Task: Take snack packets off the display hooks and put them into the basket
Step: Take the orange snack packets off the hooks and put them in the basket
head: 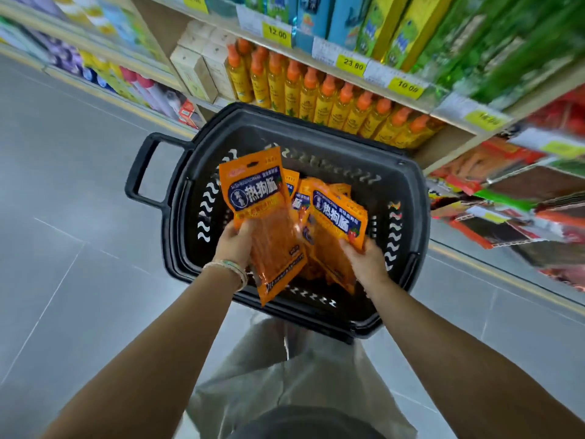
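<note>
Both hands are over the black plastic slotted basket, nothing dropped in yet as far as I can see.

- Left hand: fingers curled round the left edge of one glossy orange snack packet, held upright. Its bottom corner hangs past the basket's near rim.
- Right hand: clutching a fanned bunch of the same orange packets by their lower ends, above the middle of the basket, towards its right wall.
- Can't tell if any packets already lie on the basket floor; the held ones hide it.

Risks:
- If the left packet is let go from here, its corner likely lands on the near rim and it tips out onto the grey tiled floor.
- The bunch is splayed and the film looks slick, so a one-hand grip at the ends could let an inner packet slide out sideways.
- Fix, I'd say: move both hands further in before opening.
</note>
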### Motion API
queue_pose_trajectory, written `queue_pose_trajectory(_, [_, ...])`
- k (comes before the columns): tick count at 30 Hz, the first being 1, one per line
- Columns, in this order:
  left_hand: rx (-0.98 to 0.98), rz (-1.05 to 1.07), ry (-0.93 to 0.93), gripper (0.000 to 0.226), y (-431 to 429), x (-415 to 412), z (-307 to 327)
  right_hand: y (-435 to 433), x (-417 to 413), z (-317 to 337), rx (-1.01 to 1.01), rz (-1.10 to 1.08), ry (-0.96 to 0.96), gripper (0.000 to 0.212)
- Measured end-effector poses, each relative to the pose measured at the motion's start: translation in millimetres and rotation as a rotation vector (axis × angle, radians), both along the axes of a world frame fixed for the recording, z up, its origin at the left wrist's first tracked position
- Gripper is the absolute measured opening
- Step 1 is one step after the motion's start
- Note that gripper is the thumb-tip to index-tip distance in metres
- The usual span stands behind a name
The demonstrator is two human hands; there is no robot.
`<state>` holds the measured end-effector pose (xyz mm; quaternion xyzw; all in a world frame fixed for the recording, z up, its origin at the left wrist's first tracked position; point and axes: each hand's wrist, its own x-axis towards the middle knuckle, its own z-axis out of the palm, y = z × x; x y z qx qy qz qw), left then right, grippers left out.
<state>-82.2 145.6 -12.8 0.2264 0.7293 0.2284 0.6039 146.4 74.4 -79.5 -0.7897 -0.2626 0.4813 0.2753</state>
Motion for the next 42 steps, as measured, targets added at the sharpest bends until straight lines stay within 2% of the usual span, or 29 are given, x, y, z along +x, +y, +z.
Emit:
queue_pose_trajectory(4, [0.062, -0.096, -0.004, 0.046, -16.4, 8.9, 24.7, -27.3, 3.8, 37.5, 0.091, 0.007, -0.156, 0.04])
queue_pose_trajectory(8, [0.213, -0.264, 0.069, 0.044, -26.0, 19.8, 56.0, -66.4, 5.7, 71.7, 0.221, -0.018, -0.299, 0.034])
queue_pose_trajectory(10, [0.319, -0.346, 0.102, 0.033, -30.6, 28.2, 78.5, -84.3, 7.1, 94.9, 0.292, -0.117, -0.334, 0.023])
queue_pose_trajectory(13, [0.465, -0.448, 0.047, 0.034, -37.1, 46.6, 113.8, -105.9, 15.1, 133.6, 0.451, -0.31, -0.331, 0.021])
queue_pose_trajectory(15, [0.565, -0.487, -0.006, 0.043, -37.8, 63.6, 136.5, -116.9, 28.4, 161.9, 0.538, -0.432, -0.319, 0.027])
queue_pose_trajectory(18, [0.643, -0.553, -0.041, 0.056, -38.6, 95.6, 173.9, -132.5, 53.7, 208.5, 0.616, -0.529, -0.352, 0.022])
queue_pose_trajectory(21, [0.755, -0.561, -0.095, 0.06, -40.2, 132.2, 213.0, -147.7, 81.9, 253.8, 0.678, -0.594, -0.451, 0.039])
queue_pose_trajectory(23, [0.825, -0.617, -0.08, 0.067, -42.5, 157.0, 238.1, -157.4, 102.6, 279.1, 0.729, -0.631, -0.511, 0.038])
queue_pose_trajectory(25, [0.914, -0.661, -0.08, 0.06, -47.9, 182.1, 261.9, -165.6, 126.3, 302.7, 0.775, -0.687, -0.56, 0.035])
queue_pose_trajectory(27, [0.996, -0.664, -0.106, 0.044, -53.0, 207.5, 283.2, -170.8, 152.8, 322.6, 0.813, -0.706, -0.616, 0.039])
queue_pose_trajectory(30, [1.09, -0.624, -0.16, 0.02, -59.3, 249.2, 310.9, -173.6, 201.6, 350.2, 0.884, -0.687, -0.648, 0.03])
queue_pose_trajectory(32, [1.144, -0.58, -0.219, 0.02, -60.6, 275.2, 328.9, -170.2, 232.4, 371.0, 0.928, -0.683, -0.664, 0.037])
queue_pose_trajectory(35, [1.194, -0.519, -0.314, 0.01, -54.6, 305.5, 347.2, -159.4, 266.0, 400.7, 1.034, -0.656, -0.661, 0.015])
queue_pose_trajectory(37, [1.221, -0.467, -0.373, 0.008, -54.9, 341.1, 366.2, -153.9, 302.9, 430.1, 1.096, -0.63, -0.645, 0.013])
queue_pose_trajectory(40, [1.239, -0.415, -0.362, 0.013, -52.2, 366.6, 387.8, -138.6, 335.2, 463.5, 1.174, -0.685, -0.53, 0.033])
queue_pose_trajectory(42, [1.24, -0.372, -0.364, 0.016, -51.7, 383.7, 402.5, -126.4, 357.4, 486.2, 1.207, -0.663, -0.425, 0.021])
